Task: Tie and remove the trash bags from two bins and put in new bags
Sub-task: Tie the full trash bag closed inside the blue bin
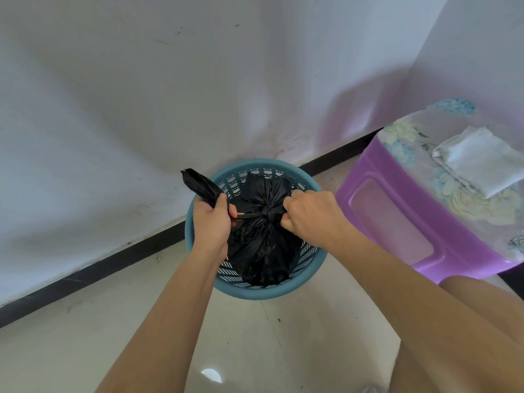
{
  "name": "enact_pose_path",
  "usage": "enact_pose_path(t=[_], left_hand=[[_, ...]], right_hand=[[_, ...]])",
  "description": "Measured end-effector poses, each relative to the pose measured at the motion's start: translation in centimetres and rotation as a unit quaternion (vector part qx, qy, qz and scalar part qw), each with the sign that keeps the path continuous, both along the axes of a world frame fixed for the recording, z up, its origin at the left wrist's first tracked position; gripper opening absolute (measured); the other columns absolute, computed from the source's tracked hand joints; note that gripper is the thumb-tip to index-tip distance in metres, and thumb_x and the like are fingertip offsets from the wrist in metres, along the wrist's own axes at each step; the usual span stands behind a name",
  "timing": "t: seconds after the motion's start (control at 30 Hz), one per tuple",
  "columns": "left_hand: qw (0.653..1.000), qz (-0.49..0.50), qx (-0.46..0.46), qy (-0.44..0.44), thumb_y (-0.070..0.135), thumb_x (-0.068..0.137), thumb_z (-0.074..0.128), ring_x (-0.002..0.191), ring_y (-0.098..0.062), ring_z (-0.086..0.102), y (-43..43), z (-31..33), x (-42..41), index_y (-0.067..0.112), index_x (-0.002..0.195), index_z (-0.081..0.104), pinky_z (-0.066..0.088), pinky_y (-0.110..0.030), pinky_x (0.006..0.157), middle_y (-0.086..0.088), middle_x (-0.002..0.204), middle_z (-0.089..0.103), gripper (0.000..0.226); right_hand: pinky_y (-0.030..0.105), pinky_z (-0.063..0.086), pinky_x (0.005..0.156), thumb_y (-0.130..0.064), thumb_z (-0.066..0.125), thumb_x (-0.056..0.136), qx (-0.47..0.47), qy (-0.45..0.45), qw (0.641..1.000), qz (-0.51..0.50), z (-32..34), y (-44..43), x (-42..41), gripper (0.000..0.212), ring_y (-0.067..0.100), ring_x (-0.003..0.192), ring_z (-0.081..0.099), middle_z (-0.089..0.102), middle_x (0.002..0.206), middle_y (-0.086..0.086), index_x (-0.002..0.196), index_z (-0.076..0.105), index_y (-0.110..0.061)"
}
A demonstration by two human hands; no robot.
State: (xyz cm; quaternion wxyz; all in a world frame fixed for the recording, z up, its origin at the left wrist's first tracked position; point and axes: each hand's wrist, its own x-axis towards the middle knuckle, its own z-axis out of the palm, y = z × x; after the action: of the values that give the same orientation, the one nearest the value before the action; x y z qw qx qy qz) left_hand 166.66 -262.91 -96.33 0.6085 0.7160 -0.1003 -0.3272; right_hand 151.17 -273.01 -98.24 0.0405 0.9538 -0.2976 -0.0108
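White scuffed wall [141,109], black baseboard [113,259], glossy pale tile floor [283,350] — purple plastic stool [397,222] right, folded white cloth [479,160] on top.

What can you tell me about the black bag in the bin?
The bag is thin, glossy, crinkled black plastic, sitting inside the blue bin. Its top is gathered into a knot at the middle. The left hand grips one twisted tail, which sticks up past the rim; the right hand pulls the other.

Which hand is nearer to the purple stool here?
Right. The right hand grips the black bag on the bin's side facing the purple stool; the left hand holds the bag's other end, across the blue bin.
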Motion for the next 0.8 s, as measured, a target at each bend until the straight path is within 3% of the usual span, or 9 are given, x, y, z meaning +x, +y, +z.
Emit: enact_pose_path(t=[0.2, 0.27, 0.33, 0.37, 0.5, 0.57, 0.67, 0.73, 0.8], left_hand=[[0.996, -0.03, 0.064, -0.06, 0.014, 0.098, 0.049, 0.055, -0.014, 0.058, 0.4, -2.1, 0.7, 0.008, 0.115, 0.043, 0.047, -0.036, 0.059, 0.001, 0.062, 0.06, 0.019], [0.978, -0.083, 0.126, -0.142, 0.02, 0.092, 0.06, 0.083, -0.019, 0.068, 0.8, -2.6, 0.8, 0.013, 0.14, 0.026, 0.055, -0.042, 0.079, 0.002, 0.095, 0.072, 0.06], [0.947, -0.12, 0.167, -0.247, 0.022, 0.082, 0.073, 0.123, -0.024, 0.052, 1.5, -2.7, 0.8, 0.027, 0.151, -0.006, 0.043, -0.042, 0.103, -0.009, 0.144, 0.047, 0.105], [0.928, -0.119, 0.179, -0.303, 0.022, 0.079, 0.076, 0.135, -0.028, 0.038, 2.0, -2.2, 0.7, 0.029, 0.151, -0.012, 0.037, -0.042, 0.108, -0.015, 0.152, 0.029, 0.114], [0.83, -0.126, 0.163, -0.519, 0.039, 0.095, 0.056, 0.148, -0.037, 0.012, 3.9, 1.3, 0.3, 0.021, 0.154, 0.015, 0.018, -0.053, 0.116, -0.02, 0.159, 0.016, 0.074], [0.817, -0.265, 0.143, -0.492, 0.056, 0.097, 0.038, 0.151, -0.029, 0.0, 4.6, 3.8, 0.3, 0.032, 0.153, 0.023, 0.009, -0.053, 0.121, -0.01, 0.164, 0.008, 0.063], [0.772, -0.463, 0.186, -0.393, 0.075, 0.083, 0.044, 0.15, -0.023, -0.016, 5.8, 8.9, 0.6, 0.038, 0.155, 0.0, -0.001, -0.05, 0.121, 0.0, 0.164, -0.016, 0.092], [0.752, -0.483, 0.195, -0.403, 0.059, 0.082, 0.062, 0.151, -0.027, -0.011, 6.5, 12.8, 0.9, 0.033, 0.155, -0.001, 0.006, -0.052, 0.122, -0.004, 0.163, -0.017, 0.1], [0.773, -0.449, 0.176, -0.412, 0.039, 0.086, 0.066, 0.15, -0.031, 0.006, 7.1, 18.0, 1.2, 0.025, 0.15, 0.018, 0.021, -0.054, 0.118, -0.008, 0.163, 0.001, 0.081]], right_hand=[[0.032, 0.027, 0.055, -0.025, 0.046, 0.091, 0.163, -0.084, 0.983, 0.001, -0.4, -0.9, -0.1, 0.023, 0.02, 0.058, 0.041, 0.041, 0.07, -0.003, 0.073, 0.036, -0.014], [0.032, 0.027, 0.056, -0.019, 0.048, 0.089, 0.216, -0.128, 0.968, -0.004, -0.4, -0.7, -0.3, 0.029, 0.017, 0.056, 0.034, 0.035, 0.064, -0.004, 0.067, 0.029, -0.017], [0.035, 0.03, 0.056, -0.018, 0.049, 0.088, 0.236, -0.157, 0.959, -0.024, 0.0, -0.2, -0.5, 0.034, 0.018, 0.056, 0.035, 0.033, 0.064, -0.004, 0.066, 0.023, -0.021], [0.038, 0.034, 0.055, -0.018, 0.049, 0.088, 0.237, -0.165, 0.957, -0.035, 0.3, 0.2, -0.6, 0.035, 0.019, 0.058, 0.039, 0.032, 0.064, -0.005, 0.066, 0.022, -0.022], [0.021, 0.028, 0.054, -0.015, 0.052, 0.09, 0.255, -0.178, 0.948, -0.063, 3.7, 2.3, -0.8, 0.031, -0.001, 0.06, 0.039, 0.035, 0.078, -0.01, 0.069, 0.03, -0.016], [0.018, 0.024, 0.057, -0.016, 0.052, 0.091, 0.269, -0.174, 0.945, -0.07, 6.8, 3.1, -0.6, 0.029, 0.004, 0.063, 0.031, 0.037, 0.089, -0.01, 0.07, 0.033, -0.015], [0.018, 0.023, 0.053, -0.014, 0.052, 0.089, 0.276, -0.18, 0.942, -0.07, 13.3, 3.9, 0.1, 0.025, 0.011, 0.059, 0.03, 0.035, 0.09, -0.011, 0.07, 0.035, -0.014], [0.025, 0.027, 0.052, -0.013, 0.051, 0.089, 0.278, -0.177, 0.941, -0.07, 18.5, 4.5, 0.3, 0.021, 0.012, 0.057, 0.036, 0.038, 0.082, -0.009, 0.073, 0.038, -0.01], [0.033, 0.031, 0.053, -0.013, 0.051, 0.089, 0.284, -0.165, 0.942, -0.07, 24.0, 5.1, 0.1, 0.019, 0.016, 0.059, 0.037, 0.042, 0.073, 0.002, 0.075, 0.04, -0.007]])
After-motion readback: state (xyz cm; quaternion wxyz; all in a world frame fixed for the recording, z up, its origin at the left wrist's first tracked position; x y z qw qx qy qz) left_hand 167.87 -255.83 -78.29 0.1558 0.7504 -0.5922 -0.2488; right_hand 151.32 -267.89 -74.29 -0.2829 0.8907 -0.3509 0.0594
